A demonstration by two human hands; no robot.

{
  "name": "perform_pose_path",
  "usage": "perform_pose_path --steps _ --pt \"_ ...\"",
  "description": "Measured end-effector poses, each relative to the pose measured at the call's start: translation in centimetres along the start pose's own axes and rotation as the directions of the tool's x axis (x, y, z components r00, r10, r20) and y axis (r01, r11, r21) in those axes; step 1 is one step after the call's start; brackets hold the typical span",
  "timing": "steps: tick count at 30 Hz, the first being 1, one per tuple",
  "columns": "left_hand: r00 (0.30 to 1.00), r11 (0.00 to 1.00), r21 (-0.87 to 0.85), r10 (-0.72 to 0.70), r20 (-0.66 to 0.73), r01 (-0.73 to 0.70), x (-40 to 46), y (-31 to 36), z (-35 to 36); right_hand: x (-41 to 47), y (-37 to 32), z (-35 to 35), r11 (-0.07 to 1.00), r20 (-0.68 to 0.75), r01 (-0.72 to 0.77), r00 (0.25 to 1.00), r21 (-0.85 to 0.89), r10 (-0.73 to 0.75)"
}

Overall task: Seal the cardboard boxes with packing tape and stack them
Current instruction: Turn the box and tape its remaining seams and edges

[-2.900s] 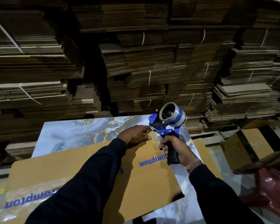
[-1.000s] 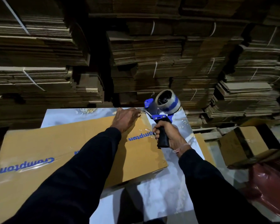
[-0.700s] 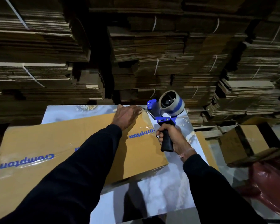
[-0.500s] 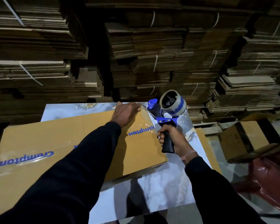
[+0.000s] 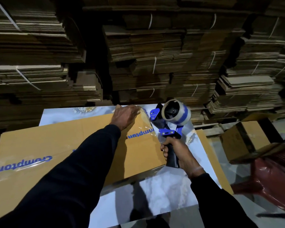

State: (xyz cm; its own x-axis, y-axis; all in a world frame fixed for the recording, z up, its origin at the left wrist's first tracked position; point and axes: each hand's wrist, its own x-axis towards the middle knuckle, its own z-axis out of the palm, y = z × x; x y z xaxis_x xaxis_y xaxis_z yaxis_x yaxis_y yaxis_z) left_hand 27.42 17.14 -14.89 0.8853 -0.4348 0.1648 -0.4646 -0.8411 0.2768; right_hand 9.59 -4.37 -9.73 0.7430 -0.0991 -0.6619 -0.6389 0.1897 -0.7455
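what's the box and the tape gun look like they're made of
Box: matte brown cardboard, printed blue lettering, with a glossy clear tape strip along it.
Tape gun: blue painted frame, likely metal, black handle, probably plastic, gripped by the right hand; shiny clear tape roll.

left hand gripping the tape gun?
No, the right hand grips the tape gun by its black handle; the left hand lies flat on the box.

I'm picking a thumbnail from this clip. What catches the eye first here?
The blue tape dispenser at centre, gripped by the right hand. Beside it the left hand presses flat on the far corner of the taped cardboard box. Behind, bundled flat cardboard stacks fill the background.
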Motion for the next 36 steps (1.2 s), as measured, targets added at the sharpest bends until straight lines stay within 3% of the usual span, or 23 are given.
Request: perform_pose_path --steps 12,19,25,28,31,36 --pt "0.999 0.999 -0.048 -0.003 -0.032 0.001 0.1 -0.1 0.2 -1.9 2.2 -0.5 0.998 -0.056 0.066 0.996 -0.005 -0.066" --pt "0.999 0.998 -0.065 0.002 -0.045 -0.005 0.3 -0.7 0.0 -1.3 2.3 0.5 0.988 -0.103 0.094 0.991 0.122 -0.082" --pt "0.993 0.987 -0.118 -0.114 -0.01 0.112 1.3 -1.6 -0.8 0.0 1.1 2.2 0.997 -0.058 0.044 0.998 0.071 -0.039" --pt "0.983 0.943 -0.28 -0.182 0.022 0.181 1.5 -0.6 -1.5 -0.1 1.1 2.4 0.999 -0.048 0.031 0.998 0.025 -0.03" --pt "0.986 0.804 -0.57 -0.152 0.073 0.167 1.0 0.4 -1.7 -0.3 1.2 2.5 0.999 -0.051 0.022 0.998 0.04 -0.02" --pt "0.989 0.852 -0.503 -0.141 0.043 0.144 1.2 0.2 -1.1 -0.1 0.9 2.5 0.997 -0.034 -0.015 0.999 0.08 0.018"
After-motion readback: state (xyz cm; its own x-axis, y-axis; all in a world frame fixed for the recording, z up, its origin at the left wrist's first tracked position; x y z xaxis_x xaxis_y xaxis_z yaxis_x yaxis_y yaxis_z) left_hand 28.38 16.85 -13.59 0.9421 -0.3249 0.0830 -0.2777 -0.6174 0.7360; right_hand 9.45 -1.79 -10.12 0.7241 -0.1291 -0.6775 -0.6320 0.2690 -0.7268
